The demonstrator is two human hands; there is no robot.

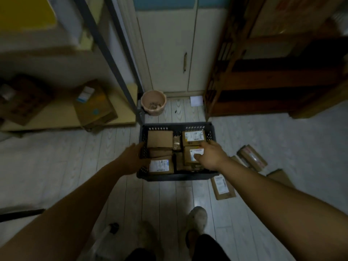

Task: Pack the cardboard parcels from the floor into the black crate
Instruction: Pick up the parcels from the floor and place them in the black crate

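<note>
Your black crate [178, 178] nearly full. Right hand [211, 157] grips labelled parcel [191, 154] inside; left hand [133, 157] flat against its wall. Roughly three floor parcels [223, 187] to go.

Crate [177, 178]: we see black plastic, its walls pierced by a grid of small slots.
Parcels in the crate [160, 138]: brown cardboard, some with white labels printed in black.
Parcels on the floor [223, 187]: the same brown, one white-labelled.
Floor [56, 157]: pale grey planks, faint wood grain.
Bucket [153, 111]: dusty pink.
Cupboard [169, 53]: cream doors, blue band above.
Shelf unit [273, 76]: we see dark reddish-brown wood.
</note>
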